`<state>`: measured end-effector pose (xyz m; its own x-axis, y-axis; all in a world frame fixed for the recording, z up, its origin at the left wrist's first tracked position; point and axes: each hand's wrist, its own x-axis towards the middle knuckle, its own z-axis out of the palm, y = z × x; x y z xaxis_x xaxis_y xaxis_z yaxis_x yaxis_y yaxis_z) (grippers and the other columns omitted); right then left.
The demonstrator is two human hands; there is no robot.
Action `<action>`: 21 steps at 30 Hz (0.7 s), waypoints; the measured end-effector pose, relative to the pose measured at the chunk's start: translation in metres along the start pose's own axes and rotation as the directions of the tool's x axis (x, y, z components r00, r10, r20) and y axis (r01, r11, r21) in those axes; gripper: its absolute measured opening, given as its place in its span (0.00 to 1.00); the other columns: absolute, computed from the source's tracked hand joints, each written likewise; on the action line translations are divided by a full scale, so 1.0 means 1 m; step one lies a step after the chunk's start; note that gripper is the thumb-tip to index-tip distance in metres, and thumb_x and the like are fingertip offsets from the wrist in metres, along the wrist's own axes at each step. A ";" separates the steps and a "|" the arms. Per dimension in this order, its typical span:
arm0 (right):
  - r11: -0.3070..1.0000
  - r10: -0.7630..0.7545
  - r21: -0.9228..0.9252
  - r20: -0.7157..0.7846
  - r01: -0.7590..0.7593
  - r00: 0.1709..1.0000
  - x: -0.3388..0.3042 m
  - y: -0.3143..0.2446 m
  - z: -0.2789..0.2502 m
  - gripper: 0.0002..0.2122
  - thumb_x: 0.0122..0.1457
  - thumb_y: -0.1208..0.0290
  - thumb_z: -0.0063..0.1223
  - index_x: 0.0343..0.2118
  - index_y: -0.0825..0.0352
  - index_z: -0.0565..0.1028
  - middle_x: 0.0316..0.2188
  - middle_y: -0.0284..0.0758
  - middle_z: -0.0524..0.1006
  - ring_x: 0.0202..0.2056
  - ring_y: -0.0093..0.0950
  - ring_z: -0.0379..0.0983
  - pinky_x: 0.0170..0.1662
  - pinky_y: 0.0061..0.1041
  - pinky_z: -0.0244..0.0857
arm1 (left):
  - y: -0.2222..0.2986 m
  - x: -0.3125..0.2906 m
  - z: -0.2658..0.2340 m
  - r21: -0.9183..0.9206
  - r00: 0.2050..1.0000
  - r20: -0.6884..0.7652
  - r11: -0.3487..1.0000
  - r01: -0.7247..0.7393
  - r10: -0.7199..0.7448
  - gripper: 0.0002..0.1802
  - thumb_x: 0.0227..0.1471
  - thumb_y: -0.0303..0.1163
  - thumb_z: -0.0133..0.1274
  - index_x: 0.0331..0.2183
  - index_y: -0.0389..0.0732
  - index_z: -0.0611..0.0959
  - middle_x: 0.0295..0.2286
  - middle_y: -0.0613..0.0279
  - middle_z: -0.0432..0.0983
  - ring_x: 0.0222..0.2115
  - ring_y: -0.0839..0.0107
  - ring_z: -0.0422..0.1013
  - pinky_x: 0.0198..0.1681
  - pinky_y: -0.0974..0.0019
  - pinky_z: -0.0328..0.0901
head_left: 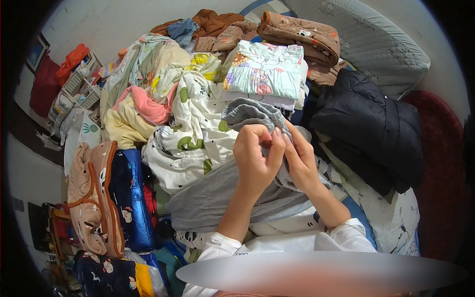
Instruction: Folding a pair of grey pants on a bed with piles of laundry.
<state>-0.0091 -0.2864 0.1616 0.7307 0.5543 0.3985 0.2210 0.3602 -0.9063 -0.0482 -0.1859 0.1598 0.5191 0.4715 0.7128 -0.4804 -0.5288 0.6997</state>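
Note:
A grey knit garment [208, 198] lies spread before me, one bunched end lifted off the pile. Its raised end has a ribbed edge; the folds hide which kind of garment it is. My left hand [258, 154] is closed, thumb and fingers pinching the bunched cloth. Close against it, my right hand [302, 161] also grips this fabric, fingers pointing up along it. Just beyond my hands sits a stack of folded clothes, topped by a pale mint garment [264, 72] with coloured prints. White cloth with green prints [190, 128] lies rumpled to the left.
A black puffer jacket [371, 128] lies at the right, near a dark red cover [440, 158]. Folded brown quilted bedding [299, 37] is behind the stack. Pink cloth [148, 104] and yellow cloth [127, 123] lie far left, and a tan quilted garment [91, 203] lies nearer left.

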 end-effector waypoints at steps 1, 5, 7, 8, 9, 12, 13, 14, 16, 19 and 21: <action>1.000 0.004 0.000 0.000 -0.004 1.000 0.000 0.001 -0.001 0.22 0.65 0.72 0.39 0.60 0.72 0.57 0.51 0.37 0.70 0.48 0.20 0.65 0.51 0.19 0.59 | 0.000 0.001 -0.001 0.001 1.000 0.001 1.000 0.004 -0.004 0.10 0.49 0.25 0.55 0.25 0.37 0.69 0.20 0.63 0.66 0.19 0.73 0.64 0.23 0.70 0.61; 0.997 0.040 0.062 0.000 -0.040 0.999 0.007 0.003 -0.010 0.26 0.63 0.69 0.43 0.61 0.73 0.53 0.54 0.38 0.65 0.53 0.22 0.61 0.56 0.22 0.53 | 0.003 0.015 -0.002 -0.043 0.981 0.171 0.995 0.094 -0.086 0.09 0.54 0.31 0.51 0.30 0.36 0.71 0.25 0.59 0.68 0.29 0.67 0.65 0.34 0.66 0.61; 0.999 0.033 0.042 0.010 -0.034 0.999 0.016 0.004 -0.020 0.29 0.61 0.66 0.48 0.61 0.73 0.54 0.52 0.37 0.67 0.52 0.22 0.62 0.55 0.22 0.54 | -0.002 0.026 -0.007 -0.161 0.919 0.383 0.972 0.172 -0.099 0.13 0.60 0.37 0.44 0.37 0.35 0.71 0.30 0.62 0.69 0.29 0.80 0.65 0.33 0.76 0.59; 0.988 0.106 0.109 0.008 -0.107 0.994 0.022 -0.001 -0.022 0.32 0.58 0.63 0.54 0.60 0.73 0.55 0.49 0.36 0.68 0.50 0.21 0.64 0.53 0.22 0.57 | -0.005 0.032 -0.010 -0.127 0.885 0.458 0.979 0.158 -0.084 0.23 0.61 0.45 0.41 0.44 0.33 0.71 0.36 0.56 0.71 0.36 0.74 0.67 0.40 0.72 0.60; 0.973 0.192 0.136 -0.052 -0.184 0.980 0.028 0.002 -0.025 0.32 0.56 0.66 0.56 0.59 0.73 0.56 0.47 0.36 0.70 0.48 0.21 0.66 0.51 0.21 0.59 | -0.006 0.038 -0.010 -0.126 0.886 0.456 0.979 0.159 -0.086 0.23 0.61 0.45 0.41 0.44 0.33 0.71 0.36 0.56 0.71 0.36 0.74 0.67 0.40 0.72 0.60; 0.912 0.405 0.105 -0.063 -0.397 0.912 0.063 -0.018 -0.043 0.19 0.53 0.73 0.55 0.48 0.71 0.69 0.39 0.36 0.74 0.40 0.22 0.72 0.41 0.21 0.66 | -0.007 0.061 -0.001 -0.085 0.805 0.559 0.979 -0.184 0.200 0.31 0.57 0.52 0.45 0.48 0.33 0.71 0.43 0.49 0.70 0.46 0.60 0.64 0.50 0.61 0.57; 0.906 0.401 0.145 0.011 -0.399 0.916 0.077 -0.022 -0.050 0.12 0.52 0.72 0.57 0.39 0.68 0.74 0.35 0.34 0.76 0.35 0.21 0.74 0.36 0.21 0.68 | -0.009 0.065 0.004 -0.097 0.803 0.559 0.978 -0.186 0.208 0.31 0.57 0.52 0.45 0.48 0.33 0.71 0.43 0.49 0.70 0.46 0.60 0.64 0.50 0.61 0.57; 0.876 0.436 0.193 0.075 -0.442 0.897 0.088 -0.027 -0.055 0.11 0.51 0.72 0.58 0.38 0.67 0.75 0.33 0.33 0.77 0.34 0.21 0.74 0.35 0.21 0.69 | -0.014 0.067 0.009 -0.181 0.840 0.508 0.977 -0.112 0.190 0.32 0.56 0.52 0.46 0.50 0.33 0.68 0.45 0.48 0.69 0.48 0.60 0.63 0.52 0.61 0.56; 0.833 0.474 0.217 0.194 -0.508 0.859 0.108 -0.032 -0.068 0.10 0.51 0.71 0.60 0.36 0.66 0.76 0.31 0.32 0.78 0.30 0.21 0.76 0.33 0.21 0.71 | -0.018 0.071 0.018 -0.391 0.871 0.467 0.919 0.048 0.154 0.37 0.55 0.52 0.49 0.55 0.33 0.61 0.51 0.46 0.63 0.53 0.59 0.61 0.58 0.60 0.52; 0.854 0.465 0.145 0.219 -0.500 0.858 0.120 -0.042 -0.086 0.10 0.53 0.71 0.59 0.37 0.68 0.76 0.32 0.34 0.78 0.32 0.22 0.77 0.34 0.22 0.72 | -0.026 0.076 0.040 -0.552 0.922 0.319 0.834 -0.008 0.220 0.39 0.54 0.48 0.52 0.56 0.32 0.59 0.52 0.45 0.61 0.53 0.60 0.61 0.57 0.60 0.53; 0.859 0.448 0.188 0.170 -0.476 0.877 0.118 -0.047 -0.084 0.11 0.53 0.70 0.58 0.38 0.68 0.75 0.32 0.35 0.78 0.32 0.23 0.77 0.35 0.23 0.72 | -0.031 0.075 0.042 -0.578 0.938 0.248 0.814 -0.057 0.241 0.35 0.54 0.44 0.53 0.54 0.32 0.62 0.53 0.46 0.60 0.53 0.60 0.62 0.56 0.60 0.55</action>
<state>0.1204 -0.3008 0.2394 0.6302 0.7757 -0.0329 -0.2792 0.1869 -0.9419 0.0354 -0.1643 0.1893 0.5463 0.1398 0.8259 -0.8292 -0.0493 0.5568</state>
